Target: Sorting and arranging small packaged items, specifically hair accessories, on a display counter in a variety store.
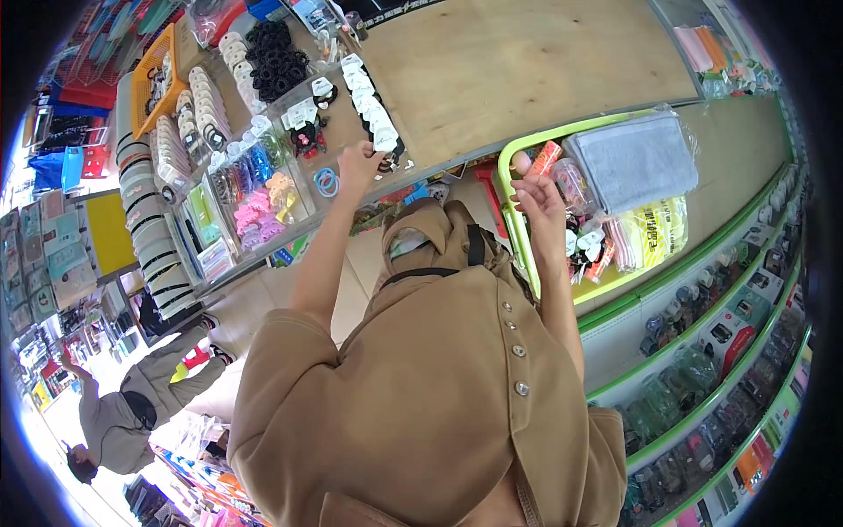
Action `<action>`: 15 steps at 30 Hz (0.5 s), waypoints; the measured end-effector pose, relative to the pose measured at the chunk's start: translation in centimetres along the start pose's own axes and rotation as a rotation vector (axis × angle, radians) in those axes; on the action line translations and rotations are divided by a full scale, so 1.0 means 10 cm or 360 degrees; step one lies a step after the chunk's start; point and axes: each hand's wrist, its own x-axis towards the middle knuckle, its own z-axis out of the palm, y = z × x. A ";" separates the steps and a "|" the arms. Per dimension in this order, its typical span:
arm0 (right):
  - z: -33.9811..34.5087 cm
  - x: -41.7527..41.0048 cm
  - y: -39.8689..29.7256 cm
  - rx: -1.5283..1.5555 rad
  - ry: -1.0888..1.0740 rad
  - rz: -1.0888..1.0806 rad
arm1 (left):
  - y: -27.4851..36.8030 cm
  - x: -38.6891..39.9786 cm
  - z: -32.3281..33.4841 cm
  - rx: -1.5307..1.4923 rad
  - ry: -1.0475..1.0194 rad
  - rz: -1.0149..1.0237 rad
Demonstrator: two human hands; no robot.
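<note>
My left hand (361, 168) is at the display counter, its fingertips at the near end of a row of white-carded black hair ties (375, 118). Whether the fingers grip a card is hard to tell. Beside that wrist lie blue and pink hair ties (326, 182). Over the left rim of a yellow-green basket (511, 197), my right hand (541, 201) hangs with loosely bent fingers and nothing visible in them. Inside the basket are a folded grey towel (635, 161) in clear plastic, a yellow printed bag (652, 234), an orange-red tube (545, 158) and carded hair ties (588, 245).
Clear divided trays to the left hold flower-shaped hair claws (253, 214) and black coiled hair ties (273, 59). An orange basket (155, 79) stands behind. Green-edged shelves (691, 369) curve along the right. Another person (125, 415) stands at the lower left.
</note>
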 end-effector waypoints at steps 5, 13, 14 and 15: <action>0.00 -0.02 0.00 0.0024 0.0002 0.0012 | -0.29 0.25 0.23 0.0167 -0.0037 0.0006; -0.07 -0.09 -0.01 -0.0052 0.0055 0.0026 | 0.14 0.10 0.13 0.0740 -0.0068 0.0022; -0.09 -0.10 0.00 -0.0046 0.0061 0.0025 | 0.15 0.10 0.13 0.0692 -0.0026 -0.0005; -0.11 -0.11 0.01 -0.0048 0.0060 0.0021 | 0.16 0.09 0.12 0.0642 0.0014 -0.0033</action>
